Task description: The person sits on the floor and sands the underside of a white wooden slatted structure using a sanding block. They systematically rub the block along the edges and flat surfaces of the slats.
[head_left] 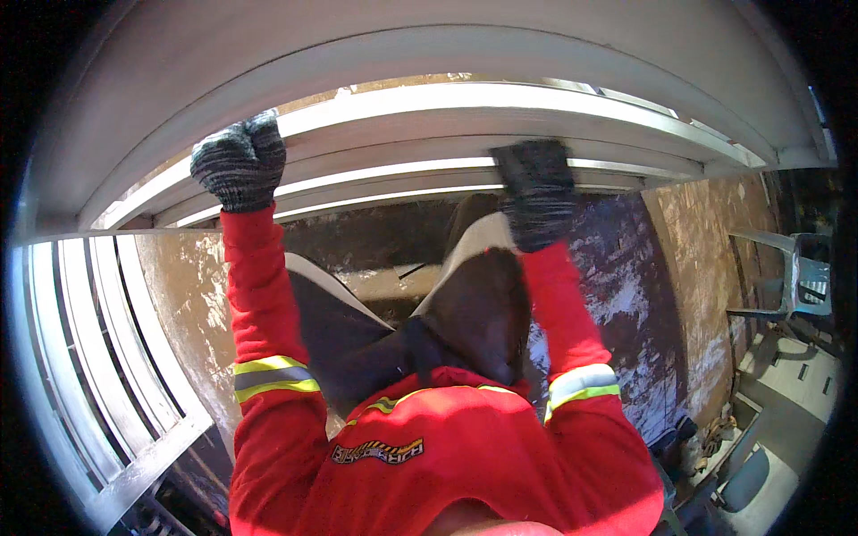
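A large pale grey louvred panel (465, 125) with long parallel slats spans the space in front of me. My left hand (239, 163), in a dark grey knitted glove, is closed around the edge of a slat (357, 109) toward the panel's left end. My right hand (538, 192), gloved alike, is against the lower slats right of the middle. It is smeared by motion and its fingers do not show clearly; whether it holds anything is hidden. Both red sleeves with reflective bands reach forward, and my dark-trousered legs (474, 295) are bent below the panel.
Another white slatted panel (98, 348) stands at the left. A plastic chair (791, 272) is at the right, above a pale drawer cabinet (791, 375). The brown ground (706, 268) has white paint-like smears, and assorted clutter lies at the lower right.
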A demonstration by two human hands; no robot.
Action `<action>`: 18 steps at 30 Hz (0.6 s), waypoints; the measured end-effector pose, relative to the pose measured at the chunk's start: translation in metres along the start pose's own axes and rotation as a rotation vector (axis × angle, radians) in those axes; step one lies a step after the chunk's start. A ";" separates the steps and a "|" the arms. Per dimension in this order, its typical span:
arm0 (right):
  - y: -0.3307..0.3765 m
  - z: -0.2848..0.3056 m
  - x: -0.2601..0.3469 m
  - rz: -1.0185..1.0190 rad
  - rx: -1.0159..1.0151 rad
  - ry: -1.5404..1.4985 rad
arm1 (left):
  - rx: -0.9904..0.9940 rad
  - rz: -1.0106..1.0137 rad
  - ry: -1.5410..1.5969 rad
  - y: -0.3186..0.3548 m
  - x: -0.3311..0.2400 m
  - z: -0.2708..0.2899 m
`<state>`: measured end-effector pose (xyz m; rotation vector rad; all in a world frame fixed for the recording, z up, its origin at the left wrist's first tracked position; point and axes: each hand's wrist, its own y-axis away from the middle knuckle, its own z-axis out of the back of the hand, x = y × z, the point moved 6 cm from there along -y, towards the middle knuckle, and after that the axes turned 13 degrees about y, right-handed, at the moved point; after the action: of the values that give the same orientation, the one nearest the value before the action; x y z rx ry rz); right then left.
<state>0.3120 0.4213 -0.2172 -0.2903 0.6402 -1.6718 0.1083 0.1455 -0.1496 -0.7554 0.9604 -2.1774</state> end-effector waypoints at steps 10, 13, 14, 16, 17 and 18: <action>-0.027 -0.016 0.101 -0.040 0.069 -0.142 | -0.045 0.048 0.229 -0.030 -0.017 0.021; -0.012 -0.009 -0.002 -0.002 0.159 0.035 | -0.156 0.073 0.302 -0.024 -0.011 0.023; 0.000 -0.005 -0.020 -0.026 -0.023 0.105 | -0.148 0.084 0.277 -0.025 -0.015 0.021; -0.007 0.004 -0.010 -0.055 -0.049 0.094 | -0.120 0.100 0.203 -0.028 -0.018 0.023; -0.011 0.007 0.001 -0.066 -0.063 0.086 | -0.132 0.081 0.173 -0.023 -0.016 0.019; -0.020 0.001 0.025 -0.008 0.008 0.032 | -0.128 0.087 0.225 -0.026 -0.015 0.020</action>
<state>0.2906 0.3985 -0.2095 -0.2615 0.6565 -1.6893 0.1238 0.1623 -0.1220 -0.5221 1.2329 -2.1731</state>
